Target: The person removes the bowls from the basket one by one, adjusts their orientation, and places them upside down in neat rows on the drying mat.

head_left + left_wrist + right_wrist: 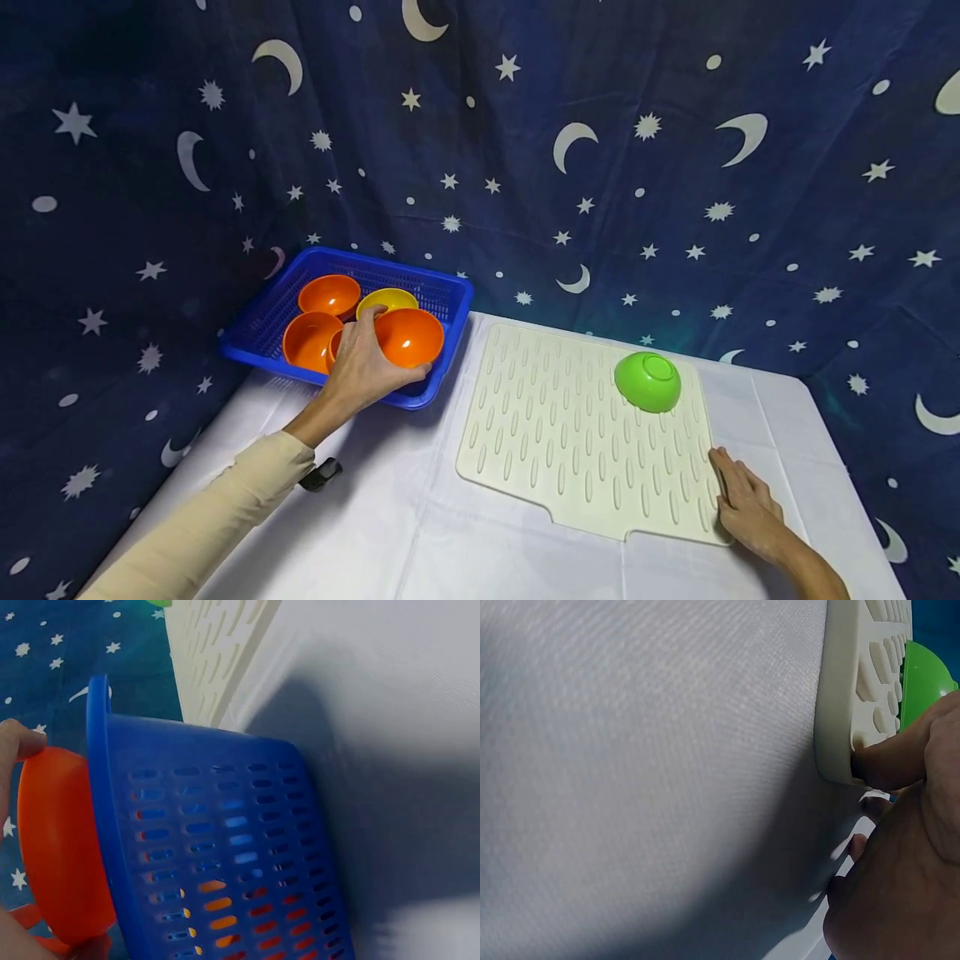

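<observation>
My left hand (pixel 363 362) grips an orange bowl (pixel 409 337) by its sides, thumb at the near side and fingers at the far side, its hollow facing up. That bowl (pixel 64 844) shows above the rim of the blue basket (pixel 438 392) in the left wrist view. Other orange bowls (pixel 330 293) and a yellow bowl (pixel 387 300) sit in the basket; one orange bowl is partly hidden behind my hand. My right hand (pixel 750 504) rests at the right edge of a cream ridged mat (pixel 577 433), its thumb (pixel 892 759) touching the mat's rim.
A green bowl (pixel 648 383) lies upside down on the mat's far right part. White cloth (pixel 360 533) covers the table. A dark blue curtain with moons and stars (pixel 525 167) hangs behind and at both sides. A small black object (pixel 321 475) shows beside the left sleeve.
</observation>
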Available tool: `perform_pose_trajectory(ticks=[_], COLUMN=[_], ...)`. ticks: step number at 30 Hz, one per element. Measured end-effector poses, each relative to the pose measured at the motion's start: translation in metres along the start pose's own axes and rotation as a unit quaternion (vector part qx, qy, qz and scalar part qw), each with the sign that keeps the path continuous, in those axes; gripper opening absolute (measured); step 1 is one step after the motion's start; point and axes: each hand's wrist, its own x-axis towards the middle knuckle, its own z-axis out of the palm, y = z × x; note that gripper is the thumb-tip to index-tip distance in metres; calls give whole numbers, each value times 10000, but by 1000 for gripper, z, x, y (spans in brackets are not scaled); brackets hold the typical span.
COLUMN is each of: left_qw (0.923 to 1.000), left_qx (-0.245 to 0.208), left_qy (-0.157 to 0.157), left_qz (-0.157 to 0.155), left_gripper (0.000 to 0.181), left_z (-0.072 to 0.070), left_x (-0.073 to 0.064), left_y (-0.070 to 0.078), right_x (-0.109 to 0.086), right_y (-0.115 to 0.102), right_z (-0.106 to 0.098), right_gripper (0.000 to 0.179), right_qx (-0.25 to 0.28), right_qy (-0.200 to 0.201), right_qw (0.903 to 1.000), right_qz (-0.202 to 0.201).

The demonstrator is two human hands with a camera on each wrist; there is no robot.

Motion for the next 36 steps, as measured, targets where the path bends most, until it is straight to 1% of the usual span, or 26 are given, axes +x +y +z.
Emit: perform_pose_trajectory(ticks=[2, 5, 9, 13, 17, 21, 25, 28, 31, 36], left_qw=[9999, 9992, 9969, 9932, 9921, 9920, 9912, 9898, 9870, 9816], left_qx=[-59, -230, -348, -428, -504, -626, -719, -728, -723, -744], left_qy=[102, 229, 374, 481, 443, 269, 127, 117, 173, 221], left_qz=[32, 215, 599, 969, 1056, 1065, 1102, 1222, 1425, 1743], left_gripper=[103, 102, 99, 99, 100, 101, 101, 101, 101, 102], left_z=[0, 1, 4, 6, 7, 10, 15, 18, 22, 29], left_x=[0, 0, -2, -4, -5, -6, -6, -7, -9, -11], left_y=[3, 8, 14, 20, 28, 35, 43, 48, 54, 64], right_x=[0, 0, 1, 1, 2, 1, 0, 0, 1, 1], right_y=[0, -1, -2, -2, -2, -2, 0, -1, -2, -3], right_z=[0, 0, 1, 1, 1, 1, 2, 2, 1, -3], right_gripper=[60, 61, 61, 60, 60, 61, 60, 60, 60, 61], right_qx=[12, 59, 53, 33, 75, 157, 130, 68, 53, 212], right_qy=[-3, -14, -4, 30, -36, -125, -73, -24, -64, -87], right_qw=[10000, 10000, 10000, 10000, 9999, 9998, 9998, 9999, 9999, 9997], right_qz=[-6, 14, 35, -42, -104, -60, -90, -113, -78, -20])
